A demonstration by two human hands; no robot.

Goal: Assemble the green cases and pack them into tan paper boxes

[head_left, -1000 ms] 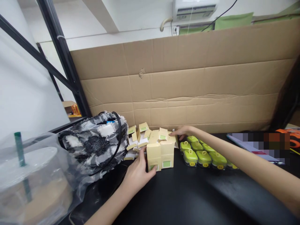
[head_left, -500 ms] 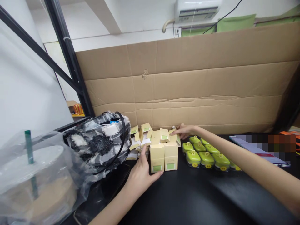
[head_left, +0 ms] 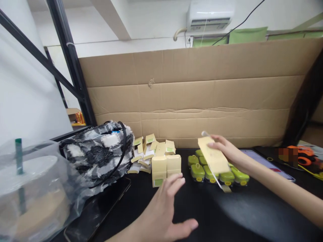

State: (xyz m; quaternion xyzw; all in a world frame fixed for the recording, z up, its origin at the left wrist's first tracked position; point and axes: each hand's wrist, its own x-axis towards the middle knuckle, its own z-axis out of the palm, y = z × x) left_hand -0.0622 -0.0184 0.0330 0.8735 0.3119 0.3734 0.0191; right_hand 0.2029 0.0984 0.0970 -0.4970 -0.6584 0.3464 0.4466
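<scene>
My right hand (head_left: 225,150) holds a flattened pale yellow carton (head_left: 214,158) in the air, above the rows of green cases (head_left: 202,171) on the black table (head_left: 252,215). My left hand (head_left: 166,211) hovers open and low in front of two upright yellow boxes with green labels (head_left: 165,169), touching nothing. Behind those boxes lies a loose pile of small yellow boxes (head_left: 148,151) against the cardboard wall (head_left: 191,97).
A black-and-white fuzzy bag (head_left: 96,153) sits at the left. A lidded cup in a clear plastic bag (head_left: 30,188) stands nearer, and a dark phone (head_left: 101,208) lies by it. A tablet (head_left: 264,161) and an orange object (head_left: 302,156) are at the right. Black shelf posts (head_left: 68,60) rise behind.
My right hand lifted a flat carton from the pile and brought it right, over the green cases. My left hand let go of the upright boxes and drew back toward me.
</scene>
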